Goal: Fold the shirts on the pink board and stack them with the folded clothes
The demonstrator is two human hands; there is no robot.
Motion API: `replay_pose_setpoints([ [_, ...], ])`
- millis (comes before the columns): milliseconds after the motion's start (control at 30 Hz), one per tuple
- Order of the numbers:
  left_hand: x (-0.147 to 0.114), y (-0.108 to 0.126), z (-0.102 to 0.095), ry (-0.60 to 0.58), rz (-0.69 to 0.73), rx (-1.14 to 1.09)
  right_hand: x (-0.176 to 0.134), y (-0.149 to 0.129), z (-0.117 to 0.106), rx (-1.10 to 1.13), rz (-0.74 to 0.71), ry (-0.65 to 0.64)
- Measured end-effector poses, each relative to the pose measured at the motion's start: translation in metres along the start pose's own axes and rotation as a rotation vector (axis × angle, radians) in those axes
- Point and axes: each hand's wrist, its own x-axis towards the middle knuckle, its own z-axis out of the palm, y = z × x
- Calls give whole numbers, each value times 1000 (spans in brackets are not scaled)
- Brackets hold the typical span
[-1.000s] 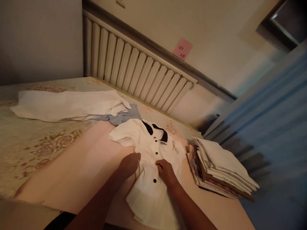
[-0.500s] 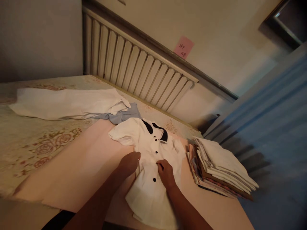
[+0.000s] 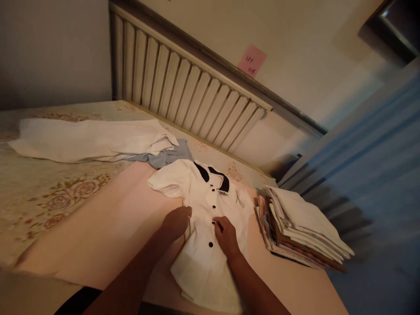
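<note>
A white short-sleeved shirt with a black collar and black buttons lies front up before me, its collar pointing away. My left hand is closed at the shirt's left side edge, pinching the cloth there. On the front, beside the button line, my right hand is closed with its fingertips pinching the fabric next to a black button. Part of the shirt's right side is hidden under my right hand and forearm.
A stack of folded clothes stands to the right on the pink board. White and blue-grey garments lie at the back left on a floral cloth. Behind are a radiator and a blue curtain.
Almost nothing differs. The view has shifted slightly, and a black button shows a little more by my right fingertips. Both hands keep their places on the shirt.
</note>
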Motion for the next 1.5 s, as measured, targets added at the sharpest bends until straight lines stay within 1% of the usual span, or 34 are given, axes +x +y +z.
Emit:
replay_pose_setpoints([
  [167, 0, 0, 0, 6, 5, 6, 6, 0, -6, -73, -46, -105],
  [233, 0, 0, 1, 7, 9, 9, 11, -1, -8, -105, -33, -154],
  [300, 0, -1, 1, 8, 13, 10, 14, -2, -8, -133, -4, -177],
  [400, 1, -2, 2, 6, 16, 12, 17, -5, -6, -157, 33, -164],
  [500, 1, -3, 1, -2, 20, 18, 17, -8, -5, -181, 40, -150],
  [667, 2, -3, 2, -7, 15, 27, 17, -10, -6, -188, 10, -152],
  [900, 4, -5, 6, -4, 11, 34, 16, -9, -6, -167, 4, -153],
  [1133, 2, -4, 4, 2, 23, 22, 13, -10, -6, -151, -13, -151],
  [1300, 3, -5, 6, 7, 20, 19, 11, -10, -5, -119, -12, -119],
  [1400, 4, -6, 7, 4, 25, 14, 10, -11, -6, -65, 34, -130],
  [1500, 4, -7, 6, -7, 32, 3, 7, -8, -16, 19, 131, -157],
])
